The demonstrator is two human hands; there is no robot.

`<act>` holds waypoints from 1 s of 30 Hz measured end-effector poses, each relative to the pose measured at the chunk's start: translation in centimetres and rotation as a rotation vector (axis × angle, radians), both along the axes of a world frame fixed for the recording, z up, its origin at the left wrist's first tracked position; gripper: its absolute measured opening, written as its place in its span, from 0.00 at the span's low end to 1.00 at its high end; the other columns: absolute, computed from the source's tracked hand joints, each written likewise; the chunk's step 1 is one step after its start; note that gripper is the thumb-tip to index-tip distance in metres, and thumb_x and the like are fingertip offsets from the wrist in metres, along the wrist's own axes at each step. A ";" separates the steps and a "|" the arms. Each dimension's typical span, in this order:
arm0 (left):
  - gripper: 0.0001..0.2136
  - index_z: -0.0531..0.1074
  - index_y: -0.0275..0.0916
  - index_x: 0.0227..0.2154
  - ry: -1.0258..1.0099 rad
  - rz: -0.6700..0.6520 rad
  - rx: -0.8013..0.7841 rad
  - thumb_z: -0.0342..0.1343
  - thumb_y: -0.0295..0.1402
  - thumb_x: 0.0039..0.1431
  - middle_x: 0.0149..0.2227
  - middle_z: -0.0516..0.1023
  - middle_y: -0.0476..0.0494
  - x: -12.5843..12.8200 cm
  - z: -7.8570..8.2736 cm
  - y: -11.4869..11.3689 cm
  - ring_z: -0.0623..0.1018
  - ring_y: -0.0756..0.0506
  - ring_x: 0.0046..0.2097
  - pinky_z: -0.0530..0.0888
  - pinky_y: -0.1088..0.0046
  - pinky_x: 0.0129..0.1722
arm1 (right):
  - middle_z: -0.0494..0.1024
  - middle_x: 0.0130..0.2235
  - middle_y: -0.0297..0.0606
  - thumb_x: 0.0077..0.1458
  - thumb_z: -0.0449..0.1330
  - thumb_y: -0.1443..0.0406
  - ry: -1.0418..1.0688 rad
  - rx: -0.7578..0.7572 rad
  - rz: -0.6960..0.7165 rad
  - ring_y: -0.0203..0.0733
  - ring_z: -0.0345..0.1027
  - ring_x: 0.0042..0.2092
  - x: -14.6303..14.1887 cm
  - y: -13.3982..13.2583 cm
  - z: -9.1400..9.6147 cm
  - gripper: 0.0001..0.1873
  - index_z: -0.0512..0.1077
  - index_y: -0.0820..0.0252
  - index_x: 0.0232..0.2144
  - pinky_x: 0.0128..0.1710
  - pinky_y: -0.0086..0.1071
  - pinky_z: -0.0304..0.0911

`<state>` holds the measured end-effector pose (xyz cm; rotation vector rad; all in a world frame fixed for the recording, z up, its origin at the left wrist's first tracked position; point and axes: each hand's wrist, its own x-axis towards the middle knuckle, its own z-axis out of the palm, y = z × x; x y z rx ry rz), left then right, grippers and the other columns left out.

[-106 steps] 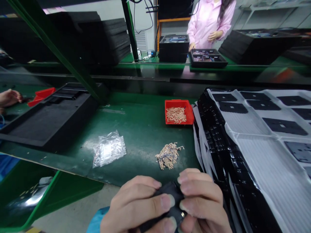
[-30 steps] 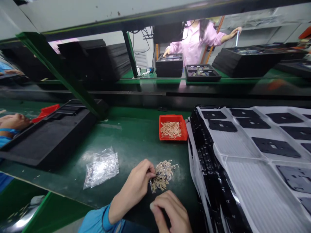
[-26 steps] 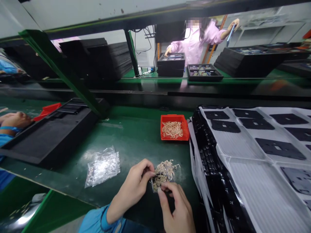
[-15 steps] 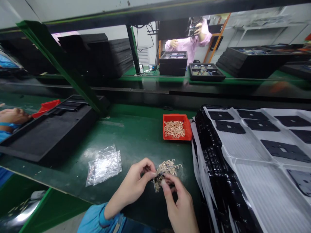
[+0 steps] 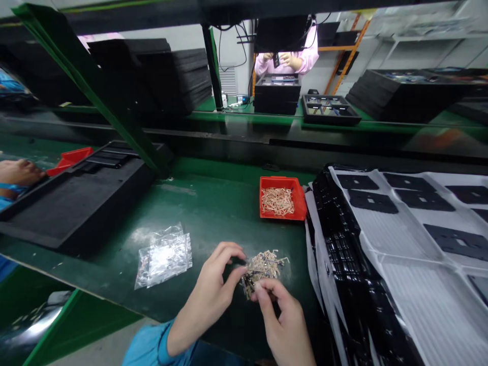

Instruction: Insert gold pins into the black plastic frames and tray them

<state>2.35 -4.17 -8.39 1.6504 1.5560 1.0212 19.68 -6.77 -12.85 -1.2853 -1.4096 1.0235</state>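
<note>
A loose heap of small tan strips (image 5: 264, 264), mixed with dark, shiny bits, lies on the green bench in front of me. Something clear, perhaps plastic, shows at its lower left edge. On the heap's left side is my left hand (image 5: 217, 284), its thumb and index finger apart and curved, with nothing visible between them. My right hand (image 5: 284, 315) pinches at the near edge of the heap; whatever is between thumb and fingers is too small to make out. Beyond the heap stands a red bin (image 5: 282, 216) holding similar tan strips.
Clear plastic bags (image 5: 163, 256) lie left on the bench. To the right, stacked black trays (image 5: 343, 244) carry a white lined tray (image 5: 396, 284) with flat black plates. A black foam tray (image 5: 76, 203) sits left, near a co-worker's hand (image 5: 21, 173). Another person works behind.
My left thumb and index finger have spread apart at the heap. The right hand stays pinched at its near edge. Across the bench, the person in pink has lowered their hands.
</note>
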 end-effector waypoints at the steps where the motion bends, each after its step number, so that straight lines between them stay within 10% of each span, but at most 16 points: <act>1: 0.07 0.78 0.44 0.42 0.031 0.050 0.060 0.56 0.27 0.68 0.53 0.80 0.39 0.2 -0.2 -0.5 0.78 0.38 0.55 0.75 0.57 0.56 | 0.83 0.29 0.34 0.71 0.59 0.54 -0.002 0.013 0.002 0.38 0.81 0.32 0.0 0.1 -0.1 0.16 0.79 0.55 0.35 0.35 0.23 0.74; 16: 0.10 0.86 0.49 0.38 -0.133 0.179 0.126 0.59 0.34 0.71 0.55 0.86 0.43 0.1 -1.8 -2.4 0.85 0.38 0.54 0.82 0.61 0.57 | 0.80 0.31 0.35 0.73 0.52 0.63 -0.042 0.320 -0.063 0.39 0.76 0.32 -4.8 1.2 0.8 0.15 0.76 0.53 0.36 0.34 0.29 0.71; 30: 0.26 0.78 0.53 0.58 0.199 0.219 0.636 0.60 0.16 0.63 0.55 0.84 0.41 -1.9 -2.3 -2.2 0.82 0.36 0.55 0.81 0.54 0.53 | 0.82 0.31 0.34 0.72 0.55 0.62 -0.131 0.367 -0.139 0.38 0.79 0.30 -5.3 2.7 1.9 0.11 0.76 0.53 0.38 0.33 0.28 0.73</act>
